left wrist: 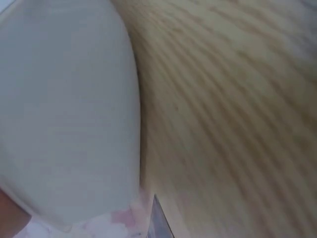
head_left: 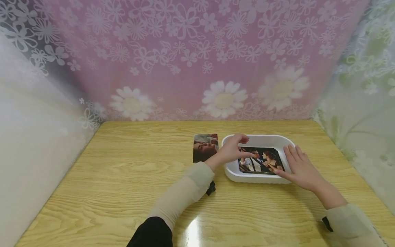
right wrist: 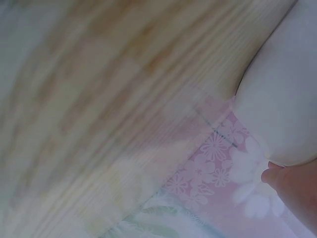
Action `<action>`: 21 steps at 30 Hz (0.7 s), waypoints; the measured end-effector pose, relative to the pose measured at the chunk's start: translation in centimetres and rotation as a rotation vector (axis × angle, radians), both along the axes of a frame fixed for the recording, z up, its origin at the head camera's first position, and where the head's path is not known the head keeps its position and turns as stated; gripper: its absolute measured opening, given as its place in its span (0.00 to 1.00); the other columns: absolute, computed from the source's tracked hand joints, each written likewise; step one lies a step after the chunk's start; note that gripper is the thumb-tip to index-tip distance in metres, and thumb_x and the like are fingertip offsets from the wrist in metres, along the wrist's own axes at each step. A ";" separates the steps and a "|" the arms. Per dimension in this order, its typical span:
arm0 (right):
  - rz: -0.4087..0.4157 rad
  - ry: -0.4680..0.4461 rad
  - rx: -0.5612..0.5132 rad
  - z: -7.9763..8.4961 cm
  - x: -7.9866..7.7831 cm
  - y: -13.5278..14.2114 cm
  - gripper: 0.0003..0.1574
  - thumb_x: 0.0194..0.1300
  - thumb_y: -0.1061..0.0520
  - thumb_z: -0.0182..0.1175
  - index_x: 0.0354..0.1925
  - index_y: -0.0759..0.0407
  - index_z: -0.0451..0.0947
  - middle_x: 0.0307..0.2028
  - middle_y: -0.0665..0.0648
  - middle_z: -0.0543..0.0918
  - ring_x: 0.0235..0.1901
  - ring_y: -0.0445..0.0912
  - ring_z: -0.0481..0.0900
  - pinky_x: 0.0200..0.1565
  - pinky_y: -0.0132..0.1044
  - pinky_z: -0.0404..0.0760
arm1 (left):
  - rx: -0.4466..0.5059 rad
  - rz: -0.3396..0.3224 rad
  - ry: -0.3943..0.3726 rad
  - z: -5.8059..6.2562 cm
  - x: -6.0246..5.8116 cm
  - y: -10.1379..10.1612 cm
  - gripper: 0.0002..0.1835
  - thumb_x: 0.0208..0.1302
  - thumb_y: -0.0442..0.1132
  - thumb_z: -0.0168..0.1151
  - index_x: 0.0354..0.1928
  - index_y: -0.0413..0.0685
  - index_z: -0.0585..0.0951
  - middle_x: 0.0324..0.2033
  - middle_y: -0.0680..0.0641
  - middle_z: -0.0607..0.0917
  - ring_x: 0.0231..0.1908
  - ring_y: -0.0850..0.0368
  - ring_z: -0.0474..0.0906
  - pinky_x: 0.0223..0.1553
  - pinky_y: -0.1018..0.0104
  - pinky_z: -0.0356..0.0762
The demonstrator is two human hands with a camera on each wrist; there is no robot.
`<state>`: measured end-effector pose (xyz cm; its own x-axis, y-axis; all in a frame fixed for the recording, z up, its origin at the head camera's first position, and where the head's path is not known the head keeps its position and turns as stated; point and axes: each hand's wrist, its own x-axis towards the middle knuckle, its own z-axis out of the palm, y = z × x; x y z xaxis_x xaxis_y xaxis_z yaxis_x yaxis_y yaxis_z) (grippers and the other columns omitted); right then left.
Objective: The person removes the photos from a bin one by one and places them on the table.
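A white plastic box (head_left: 257, 179) with rounded corners sits on the right half of the table. In it lies a stack of photo cards (head_left: 262, 163); the top one pictures two people in dark clothes. My left hand (head_left: 229, 151) reaches over the left rim, thumb and fingers apart above the stack's left part. My right hand (head_left: 300, 168) rests over the right rim with straight fingers, its thumb by the stack's lower right corner. Both wrist views show the box's outer wall (left wrist: 69, 109) up close, with a bit of the right hand (right wrist: 297, 193) at the edge.
Left of the box, partly behind my left forearm, another photo card (head_left: 205, 145) lies on the wood-grain table (head_left: 117, 171). A pink floral backdrop (head_left: 172, 68) rises along the table's back edge, with pale panels at both sides.
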<state>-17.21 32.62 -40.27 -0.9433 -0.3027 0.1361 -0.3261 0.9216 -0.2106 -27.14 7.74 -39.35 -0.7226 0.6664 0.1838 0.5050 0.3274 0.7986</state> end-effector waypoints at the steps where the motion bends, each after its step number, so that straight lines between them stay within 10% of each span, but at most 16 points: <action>1: 0.000 -0.001 0.004 0.0 0.0 0.0 0.58 0.58 0.37 0.52 0.64 0.76 0.37 0.62 0.77 0.42 0.62 0.62 0.26 0.56 0.61 0.34 | -0.034 -0.007 0.024 0.0 0.1 0.2 0.33 0.52 0.44 0.65 0.58 0.39 0.66 0.52 0.43 0.71 0.52 0.57 0.67 0.48 0.70 0.67; 11: -0.001 -0.018 0.025 0.1 -0.2 0.1 0.59 0.58 0.37 0.52 0.64 0.75 0.35 0.62 0.77 0.40 0.62 0.62 0.24 0.56 0.62 0.35 | -0.538 -0.054 0.264 0.0 0.6 1.8 0.43 0.49 0.57 0.63 0.64 0.46 0.59 0.60 0.50 0.62 0.60 0.61 0.56 0.55 0.73 0.56; 21: -0.003 -0.002 0.014 -0.2 -0.2 0.0 0.59 0.58 0.37 0.53 0.64 0.75 0.36 0.63 0.76 0.40 0.62 0.61 0.24 0.56 0.60 0.33 | -0.924 0.005 0.353 -1.0 1.3 2.3 0.53 0.43 0.70 0.55 0.68 0.52 0.48 0.64 0.52 0.52 0.63 0.59 0.46 0.54 0.51 0.58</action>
